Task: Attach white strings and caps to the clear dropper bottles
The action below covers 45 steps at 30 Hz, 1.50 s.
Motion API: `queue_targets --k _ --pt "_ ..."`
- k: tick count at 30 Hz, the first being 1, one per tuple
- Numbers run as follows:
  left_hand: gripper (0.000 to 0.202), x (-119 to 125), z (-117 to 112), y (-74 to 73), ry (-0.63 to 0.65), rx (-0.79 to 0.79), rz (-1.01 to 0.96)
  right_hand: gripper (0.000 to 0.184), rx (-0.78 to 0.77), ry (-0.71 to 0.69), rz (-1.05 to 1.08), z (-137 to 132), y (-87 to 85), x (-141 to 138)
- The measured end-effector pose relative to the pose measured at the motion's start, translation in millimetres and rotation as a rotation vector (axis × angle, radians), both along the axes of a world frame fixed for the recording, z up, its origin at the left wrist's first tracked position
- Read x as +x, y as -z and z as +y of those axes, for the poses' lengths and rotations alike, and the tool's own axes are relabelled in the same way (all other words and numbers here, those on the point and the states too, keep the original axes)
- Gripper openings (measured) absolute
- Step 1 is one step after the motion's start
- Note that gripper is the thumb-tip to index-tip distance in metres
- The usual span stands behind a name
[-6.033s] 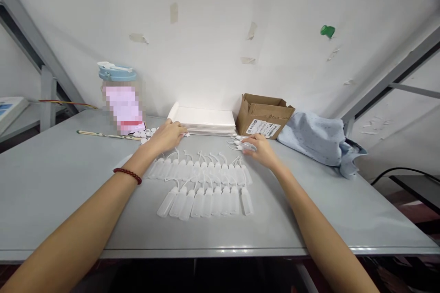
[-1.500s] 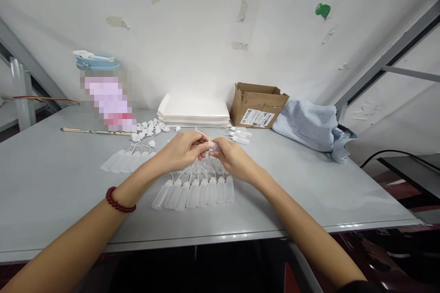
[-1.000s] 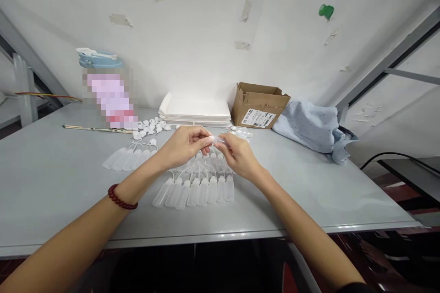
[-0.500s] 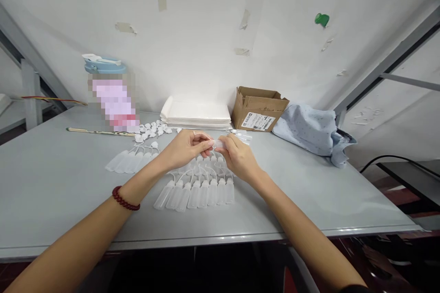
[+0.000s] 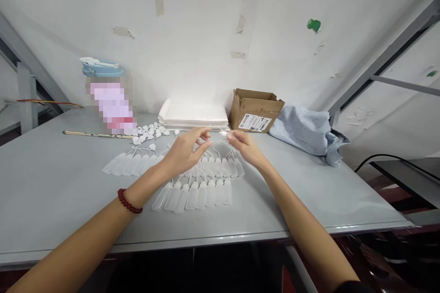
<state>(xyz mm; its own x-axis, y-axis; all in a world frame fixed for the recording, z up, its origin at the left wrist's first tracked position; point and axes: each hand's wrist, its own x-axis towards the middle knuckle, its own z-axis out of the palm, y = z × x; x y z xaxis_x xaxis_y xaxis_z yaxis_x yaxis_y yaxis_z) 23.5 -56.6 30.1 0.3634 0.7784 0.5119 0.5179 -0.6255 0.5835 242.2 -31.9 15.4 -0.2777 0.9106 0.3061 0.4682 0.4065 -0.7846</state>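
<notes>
My left hand (image 5: pixel 187 151) hovers open, fingers apart, above rows of small clear squeeze bottles with white tethered caps. One row of bottles (image 5: pixel 195 194) lies nearest me, a second row (image 5: pixel 225 167) lies just behind it, and a third row (image 5: pixel 127 165) lies to the left. My right hand (image 5: pixel 244 146) reaches farther back, its fingertips pinched on the white tip of a small bottle (image 5: pixel 223 133) near the paper stack. A red bead bracelet sits on my left wrist.
On the grey table (image 5: pixel 309 183), loose white caps (image 5: pixel 149 132) lie by a blue-lidded jug (image 5: pixel 106 100) and a thin stick (image 5: pixel 96 135). At the back are a stack of white sheets (image 5: pixel 194 116), an open cardboard box (image 5: pixel 254 112) and a blue cloth (image 5: pixel 305 132).
My hands were joined over the rows on one small bottle. They have parted: the left hand has opened, and the right has reached back toward the box. The back row looks one bottle longer.
</notes>
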Motion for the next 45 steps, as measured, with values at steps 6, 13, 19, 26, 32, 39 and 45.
queue_targets --k 6,13,19,26,32,39,45 --pt "0.04 -17.0 12.5 -3.3 -0.166 -0.021 0.004 0.032 0.335 0.338 -0.324 43.4 27.4 53.2" --pt "0.036 -35.6 25.7 -6.7 -0.316 0.005 0.113 0.034 0.376 0.299 -0.395 47.8 40.9 39.3" --pt "0.03 -72.9 41.5 -9.8 -0.413 -0.055 0.258 0.034 0.44 0.344 -0.363 35.0 27.4 40.0" --pt "0.011 -111.8 52.3 -10.8 -0.469 -0.3 0.441 0.028 0.404 0.292 -0.438 16.9 7.2 39.8" --pt "0.029 -122.0 51.5 -10.4 -0.379 -0.503 0.575 0.024 0.256 0.254 -0.468 9.0 -3.1 43.0" --pt "0.04 -114.5 50.2 -8.2 -0.29 -0.574 0.591 0.023 0.209 0.287 -0.457 5.1 -11.2 41.2" --pt "0.027 -110.5 55.1 2.4 -0.35 -0.474 0.654 0.02 0.042 0.2 -0.499 -4.9 -15.3 39.7"
